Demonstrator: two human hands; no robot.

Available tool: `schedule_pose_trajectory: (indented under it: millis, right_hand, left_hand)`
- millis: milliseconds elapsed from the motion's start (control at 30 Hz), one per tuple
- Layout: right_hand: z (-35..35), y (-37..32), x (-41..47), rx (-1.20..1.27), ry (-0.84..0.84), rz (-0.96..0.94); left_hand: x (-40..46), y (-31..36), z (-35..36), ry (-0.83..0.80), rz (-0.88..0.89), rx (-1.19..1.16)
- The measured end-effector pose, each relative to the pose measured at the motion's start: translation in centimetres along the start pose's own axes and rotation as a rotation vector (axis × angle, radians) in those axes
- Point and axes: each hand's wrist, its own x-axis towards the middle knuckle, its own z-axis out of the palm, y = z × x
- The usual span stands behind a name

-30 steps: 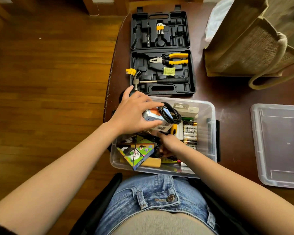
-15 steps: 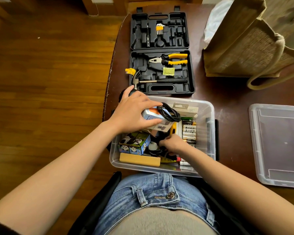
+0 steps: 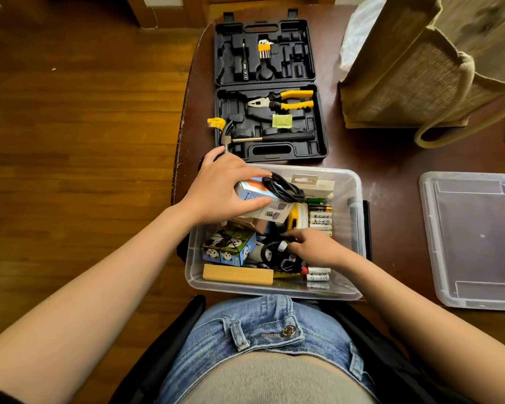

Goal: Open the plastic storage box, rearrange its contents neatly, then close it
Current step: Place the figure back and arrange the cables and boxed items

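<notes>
- The fingers (image 3: 293, 236) of the right hand (image 3: 318, 247) curl down into the middle of the clear storage box (image 3: 353, 223), their tips on a tangle of black cable (image 3: 274, 256); whether they actually pinch it I cannot tell.
- The left hand (image 3: 219, 193) grips a small blue-and-white carton (image 3: 252, 193) lifted over the box's far left part, thumb on the near side and fingers spread across the top, with a coiled black cord (image 3: 286, 189) lying on the carton.
- The box sits open at the near edge of the dark tabletop (image 3: 391, 158), just in front of the person's lap.
- Along its near wall lies a wooden block (image 3: 236, 274); just behind that stands a panda-print cube (image 3: 229, 247).
- Loose batteries (image 3: 318, 274) lie at the near right, and a row of batteries (image 3: 320, 218) is packed upright-looking along the right side beside a yellow item.
- A white hang-tab package (image 3: 318, 185) leans against the far wall.
- The clear lid (image 3: 475, 240) lies flat on the tabletop, well apart to the right.
- Beyond the box an open black tool case (image 3: 270, 86) holds a hammer (image 3: 263, 137), yellow-handled pliers (image 3: 286, 100) and hex keys (image 3: 264, 49).
- A burlap bag (image 3: 414, 74) stands at the far right.
</notes>
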Motion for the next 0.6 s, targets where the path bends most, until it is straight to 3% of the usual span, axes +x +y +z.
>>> schedule_pose_trajectory:
  millis: [100,300,400,600]
  right_hand:
    - [1.3,-1.2,0.8,0.404,-0.054,-0.032]
    - [2.2,-0.7,1.8,0.496,-0.098,0.041]
    - [1.4,1.4,1.8,0.32,-0.02,0.08]
    - [2.7,1.9,3.0,-0.248,0.189,-0.202]
  left_hand:
    - [0.2,0.1,0.0,0.024,-0.018,-0.015]
    - [0.4,0.0,0.0,0.012,-0.018,-0.035]
    - [0.3,0.0,0.0,0.018,-0.016,-0.039]
    - [0.3,-0.1,-0.1,0.023,-0.014,-0.063]
